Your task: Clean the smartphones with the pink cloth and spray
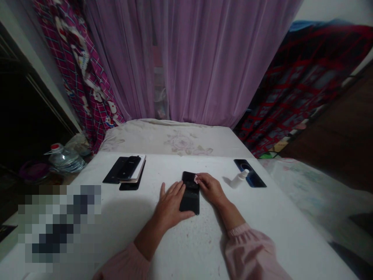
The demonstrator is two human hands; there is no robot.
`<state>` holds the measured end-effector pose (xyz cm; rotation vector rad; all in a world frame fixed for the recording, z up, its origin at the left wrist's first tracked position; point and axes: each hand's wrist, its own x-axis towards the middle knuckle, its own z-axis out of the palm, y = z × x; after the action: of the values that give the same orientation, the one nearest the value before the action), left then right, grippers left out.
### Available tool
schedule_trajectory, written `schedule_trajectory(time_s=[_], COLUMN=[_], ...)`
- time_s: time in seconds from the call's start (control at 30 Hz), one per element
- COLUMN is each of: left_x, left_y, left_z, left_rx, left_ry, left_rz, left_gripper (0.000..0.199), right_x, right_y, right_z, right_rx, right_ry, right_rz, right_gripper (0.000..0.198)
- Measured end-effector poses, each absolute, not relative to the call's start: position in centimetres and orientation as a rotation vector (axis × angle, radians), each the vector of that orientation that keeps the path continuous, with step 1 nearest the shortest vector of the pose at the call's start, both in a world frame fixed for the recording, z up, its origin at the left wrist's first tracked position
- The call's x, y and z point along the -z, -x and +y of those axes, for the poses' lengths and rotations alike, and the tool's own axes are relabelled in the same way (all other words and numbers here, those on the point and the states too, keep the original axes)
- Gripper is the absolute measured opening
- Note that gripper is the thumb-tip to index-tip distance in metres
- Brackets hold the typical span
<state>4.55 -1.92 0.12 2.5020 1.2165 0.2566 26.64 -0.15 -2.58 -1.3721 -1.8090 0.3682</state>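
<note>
A black smartphone (190, 198) lies flat on the white table in front of me, its upper part showing a pale reflection. My left hand (169, 204) holds it in place, fingertips on its left edge and thumb across its bottom end. Between the pinched fingers of my right hand (211, 187) is a small pinkish-white cloth (196, 179), touching the phone near its upper right edge. Whether it is fabric or tissue I cannot tell. To the right stands a white spray bottle (239, 179), with a dark blue phone (256, 179) lying behind it.
At the left, several phones (130, 167) lie stacked and overlapping on the white table (186, 249). A blurred patch (60, 223) covers the table's left front. Beyond the left edge is a water jug (66, 159). Purple curtains (201, 66) hang behind.
</note>
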Motion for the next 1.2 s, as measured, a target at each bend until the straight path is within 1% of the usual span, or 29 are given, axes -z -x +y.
schedule_trajectory(time_s=[0.23, 0.57, 0.87, 1.2], left_x=[0.2, 0.0, 0.2, -0.1], left_y=[-4.7, -4.6, -4.6, -4.6], left_z=[-2.0, -1.9, -2.0, -2.0], left_rx=[-0.283, -0.261, -0.285, -0.278], left_ry=[-2.520, -2.506, -2.517, -2.517], left_rz=[1.224, 1.209, 1.212, 1.205], left_gripper=[0.088, 0.088, 0.087, 0.086], right_x=[2.3, 2.8, 2.3, 3.2], right_y=[-26.4, -26.1, -26.3, -26.5], right_z=[-1.6, 0.7, -1.4, 0.8], right_rx=[-0.334, -0.265, -0.376, -0.277], right_ry=[1.297, 1.476, 1.357, 1.475], right_rz=[-1.875, -1.758, -1.773, -1.677], right_gripper=[0.013, 0.014, 0.014, 0.013])
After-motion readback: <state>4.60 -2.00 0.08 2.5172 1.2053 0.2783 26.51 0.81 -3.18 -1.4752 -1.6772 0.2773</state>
